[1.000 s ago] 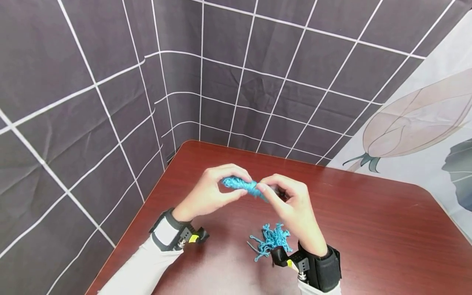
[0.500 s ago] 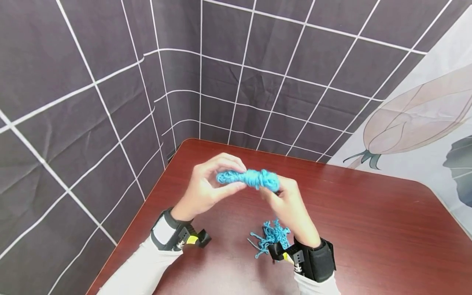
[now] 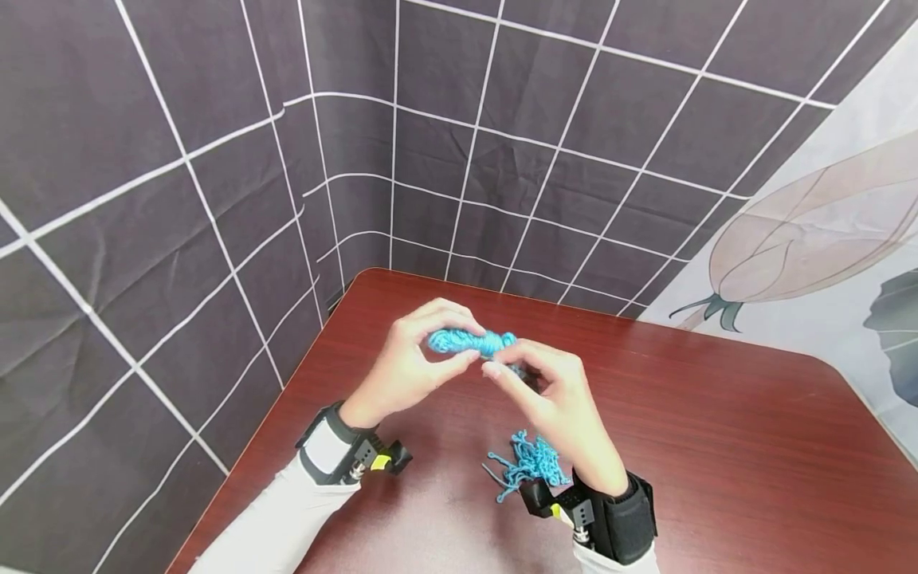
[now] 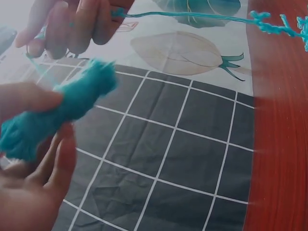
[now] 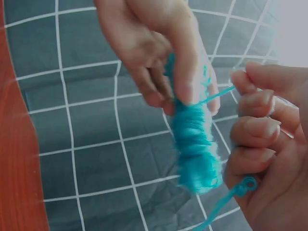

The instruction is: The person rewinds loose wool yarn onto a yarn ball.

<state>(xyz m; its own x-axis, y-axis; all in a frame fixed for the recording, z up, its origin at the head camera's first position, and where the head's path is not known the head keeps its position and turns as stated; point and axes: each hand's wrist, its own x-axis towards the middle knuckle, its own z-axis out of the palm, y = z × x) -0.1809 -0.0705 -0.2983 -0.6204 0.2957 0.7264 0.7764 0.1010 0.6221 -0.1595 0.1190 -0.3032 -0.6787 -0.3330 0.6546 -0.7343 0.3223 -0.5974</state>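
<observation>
**Left hand (image 3: pixel 407 360) and right hand (image 3: pixel 551 389) at a wound blue bundle (image 3: pixel 459 342)**

The bundle lies just below the centre of the head view, held above the red-brown table (image 3: pixel 731 422). The left hand, left of centre, is part-closed in a pinch: its thumb presses the near side of the bundle and its fingers curve round the far side. The right hand, right of centre, has its fingers curled inward. In the right wrist view, at the right edge, its thumb and index fingertip meet on a thin strand (image 5: pixel 218 96), which runs straight leftward to the bundle's middle. A looped trailing length (image 5: pixel 221 206) leaves the same hand's lower side and passes out at the bottom of the frame.

Both forearms enter the head view from the bottom, the left slanting up and rightward, the right up and leftward, so the fingertips stand near each other. Each wrist carries a dark strap, with a white sleeve below it. A loose pile (image 3: pixel 534 458) of blue cord rests on the table at lower centre, beside the right wrist in the picture.
</observation>
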